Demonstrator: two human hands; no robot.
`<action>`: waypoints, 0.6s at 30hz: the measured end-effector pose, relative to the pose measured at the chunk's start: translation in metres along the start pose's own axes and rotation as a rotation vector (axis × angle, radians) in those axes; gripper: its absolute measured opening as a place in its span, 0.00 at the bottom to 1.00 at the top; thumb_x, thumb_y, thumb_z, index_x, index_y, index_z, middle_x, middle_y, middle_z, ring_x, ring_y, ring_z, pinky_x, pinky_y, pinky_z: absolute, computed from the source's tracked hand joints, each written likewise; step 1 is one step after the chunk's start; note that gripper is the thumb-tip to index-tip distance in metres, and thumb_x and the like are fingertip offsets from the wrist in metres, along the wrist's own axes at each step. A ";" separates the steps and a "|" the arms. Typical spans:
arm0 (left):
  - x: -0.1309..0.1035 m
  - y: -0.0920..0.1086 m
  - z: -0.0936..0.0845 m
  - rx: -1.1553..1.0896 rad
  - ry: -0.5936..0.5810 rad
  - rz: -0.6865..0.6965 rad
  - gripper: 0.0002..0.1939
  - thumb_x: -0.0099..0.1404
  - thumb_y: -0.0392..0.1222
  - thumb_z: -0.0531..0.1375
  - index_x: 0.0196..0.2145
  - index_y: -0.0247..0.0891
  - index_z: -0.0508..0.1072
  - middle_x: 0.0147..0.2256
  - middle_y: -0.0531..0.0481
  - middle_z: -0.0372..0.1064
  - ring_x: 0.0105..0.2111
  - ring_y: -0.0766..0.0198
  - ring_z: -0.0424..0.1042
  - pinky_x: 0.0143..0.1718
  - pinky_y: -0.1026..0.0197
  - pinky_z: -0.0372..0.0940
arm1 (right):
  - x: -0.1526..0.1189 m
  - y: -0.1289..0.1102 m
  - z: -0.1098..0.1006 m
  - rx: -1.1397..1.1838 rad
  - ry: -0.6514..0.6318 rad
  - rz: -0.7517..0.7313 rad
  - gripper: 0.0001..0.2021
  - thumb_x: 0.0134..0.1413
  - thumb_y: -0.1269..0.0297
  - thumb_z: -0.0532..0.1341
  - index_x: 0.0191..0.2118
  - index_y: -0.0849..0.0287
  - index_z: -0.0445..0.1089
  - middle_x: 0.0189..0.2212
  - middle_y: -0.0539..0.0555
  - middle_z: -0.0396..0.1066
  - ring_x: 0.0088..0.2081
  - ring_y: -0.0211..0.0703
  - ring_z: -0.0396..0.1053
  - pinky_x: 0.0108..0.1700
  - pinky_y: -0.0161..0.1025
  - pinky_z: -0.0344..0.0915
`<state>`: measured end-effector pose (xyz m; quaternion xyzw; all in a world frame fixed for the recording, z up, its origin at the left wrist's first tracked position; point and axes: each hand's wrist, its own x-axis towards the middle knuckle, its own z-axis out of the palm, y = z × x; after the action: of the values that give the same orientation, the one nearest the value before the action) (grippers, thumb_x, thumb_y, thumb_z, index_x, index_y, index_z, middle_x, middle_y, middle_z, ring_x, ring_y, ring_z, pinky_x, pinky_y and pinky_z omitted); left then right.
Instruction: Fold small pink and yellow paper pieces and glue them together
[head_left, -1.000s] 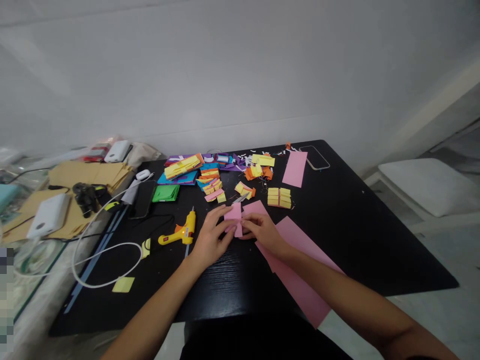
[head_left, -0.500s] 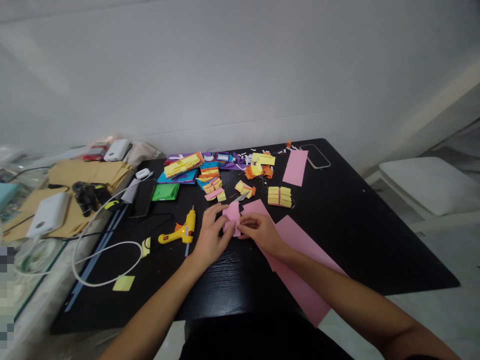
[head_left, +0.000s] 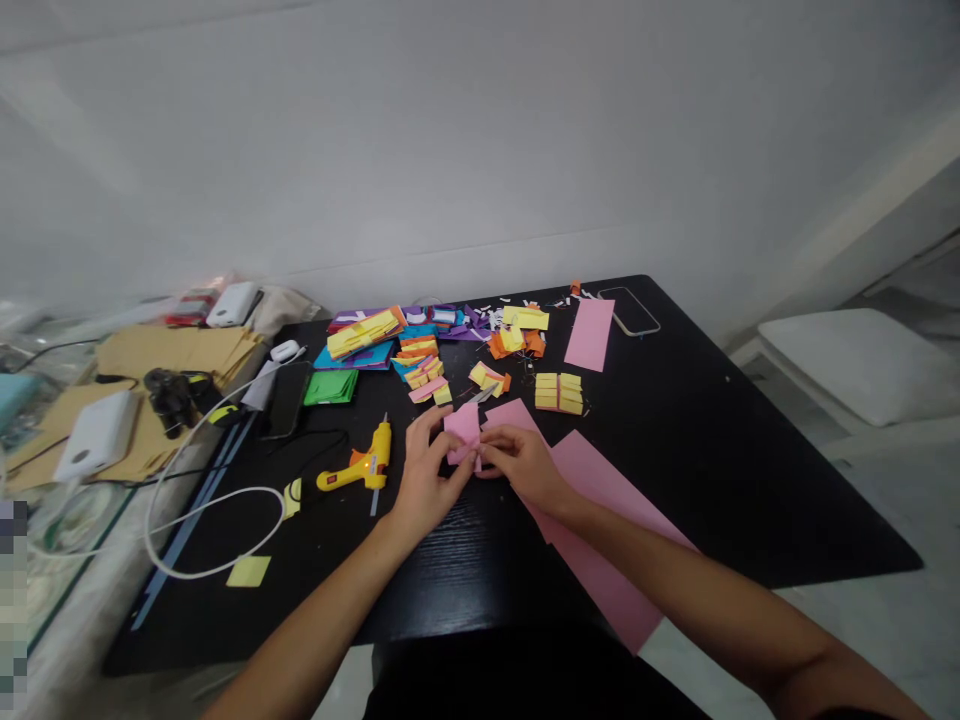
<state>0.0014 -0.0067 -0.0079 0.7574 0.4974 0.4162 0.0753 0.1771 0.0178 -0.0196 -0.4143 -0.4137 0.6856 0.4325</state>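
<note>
A small folded piece of pink paper (head_left: 463,424) is held between both hands over the black table. My left hand (head_left: 431,470) grips its left and lower side, with the thumb on the near edge. The fingertips of my right hand (head_left: 517,462) pinch its lower right corner. Large pink sheets (head_left: 600,530) lie under my right forearm. Just beyond the held paper are scissors (head_left: 484,394), partly hidden, beside a small yellow and orange paper bundle (head_left: 489,377).
A yellow glue gun (head_left: 360,466) lies left of my left hand. Farther back are coloured paper stacks (head_left: 366,333), a banded yellow bundle (head_left: 559,393), paper scraps and a pink sheet (head_left: 590,335). A white cable (head_left: 154,500) loops at the left.
The pink paper has turned slightly and its lower edge is more creased between my fingertips. Both hands have shifted only a little.
</note>
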 end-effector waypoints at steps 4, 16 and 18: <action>0.000 0.001 -0.001 0.030 0.028 0.072 0.03 0.67 0.37 0.65 0.36 0.38 0.73 0.61 0.39 0.64 0.62 0.47 0.63 0.61 0.41 0.62 | 0.000 -0.002 0.000 0.004 0.004 0.034 0.19 0.43 0.52 0.76 0.36 0.61 0.78 0.33 0.53 0.79 0.34 0.43 0.78 0.36 0.41 0.81; 0.004 0.002 -0.006 0.077 0.039 0.229 0.08 0.67 0.34 0.65 0.44 0.37 0.77 0.59 0.36 0.68 0.61 0.47 0.66 0.61 0.42 0.64 | 0.000 -0.009 0.000 0.018 -0.017 0.077 0.20 0.41 0.51 0.76 0.32 0.62 0.78 0.28 0.52 0.78 0.30 0.40 0.78 0.38 0.40 0.80; 0.005 0.003 -0.006 0.067 0.049 0.207 0.05 0.67 0.33 0.65 0.42 0.36 0.76 0.57 0.37 0.70 0.59 0.48 0.68 0.60 0.42 0.65 | -0.001 -0.010 0.001 0.010 0.000 0.065 0.20 0.40 0.51 0.76 0.32 0.62 0.78 0.27 0.51 0.78 0.29 0.40 0.78 0.38 0.40 0.80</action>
<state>-0.0004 -0.0061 0.0002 0.7965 0.4319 0.4232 -0.0056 0.1789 0.0200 -0.0099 -0.4252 -0.3966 0.7015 0.4120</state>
